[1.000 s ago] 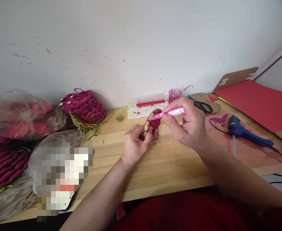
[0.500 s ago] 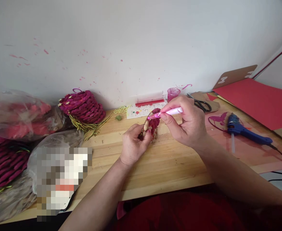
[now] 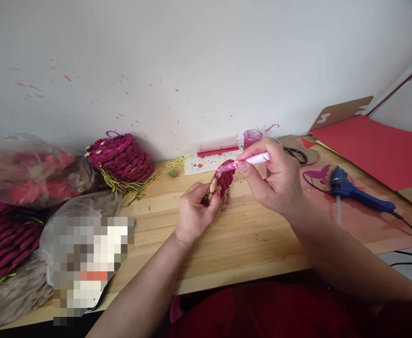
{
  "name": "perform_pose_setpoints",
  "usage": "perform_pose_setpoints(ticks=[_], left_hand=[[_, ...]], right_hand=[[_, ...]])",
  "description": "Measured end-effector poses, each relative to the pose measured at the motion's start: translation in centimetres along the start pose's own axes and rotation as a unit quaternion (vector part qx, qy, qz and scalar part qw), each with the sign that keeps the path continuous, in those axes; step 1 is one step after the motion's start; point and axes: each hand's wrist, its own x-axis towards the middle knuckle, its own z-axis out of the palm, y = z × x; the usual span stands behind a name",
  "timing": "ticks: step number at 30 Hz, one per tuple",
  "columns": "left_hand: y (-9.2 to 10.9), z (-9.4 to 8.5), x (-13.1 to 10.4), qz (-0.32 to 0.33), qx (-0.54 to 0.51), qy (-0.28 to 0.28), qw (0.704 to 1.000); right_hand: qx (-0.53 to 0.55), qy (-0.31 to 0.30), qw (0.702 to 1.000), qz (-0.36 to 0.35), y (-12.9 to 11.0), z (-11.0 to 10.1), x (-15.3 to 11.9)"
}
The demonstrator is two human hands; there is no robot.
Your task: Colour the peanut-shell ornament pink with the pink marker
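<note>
My left hand point(image 3: 197, 209) is closed on the near edge of a small round craft made of peanuts point(image 3: 226, 180), held tilted up above the wooden table. Part of the craft is painted magenta, while peanuts along its left rim still show bare tan shells. In my right hand point(image 3: 274, 180) a paintbrush point(image 3: 257, 158) with a white, pink-smeared handle is pinched between thumb and fingers. Its pink tip lies at the craft's upper left rim. My fingers hide the craft's lower part.
At the left stand a magenta peanut bundle with yellow fringe point(image 3: 123, 157) and plastic bags point(image 3: 33, 173). Behind are a star sticker sheet point(image 3: 201, 164) and a pink-stained cup point(image 3: 251, 138). Scissors point(image 3: 297, 155), a blue glue gun point(image 3: 364, 195) and red card point(image 3: 378, 145) lie right.
The paintbrush has tilted slightly and shifted a little to the right with my right hand. My left hand and the peanut craft stay nearly still.
</note>
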Motion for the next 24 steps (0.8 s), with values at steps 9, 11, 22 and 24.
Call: perform_pose_setpoints(ticks=[9, 11, 22, 24], left_hand=[[-0.1, 0.0, -0.1, -0.023, -0.008, -0.004, 1.0], [-0.1, 0.0, 0.0, -0.033, -0.009, -0.003, 0.999], [-0.2, 0.1, 0.1, -0.091, -0.06, 0.016, 0.994], [-0.2, 0.1, 0.1, -0.108, -0.068, 0.013, 0.992]], right_hand=[[0.003, 0.006, 1.0, 0.0, 0.3, 0.0, 0.0], [0.022, 0.014, 1.0, 0.005, 0.5, 0.0, 0.0], [0.055, -0.011, 0.998, 0.008, 1.1, 0.8, -0.3], [0.053, -0.013, 0.998, 0.006, 1.4, 0.9, -0.3]])
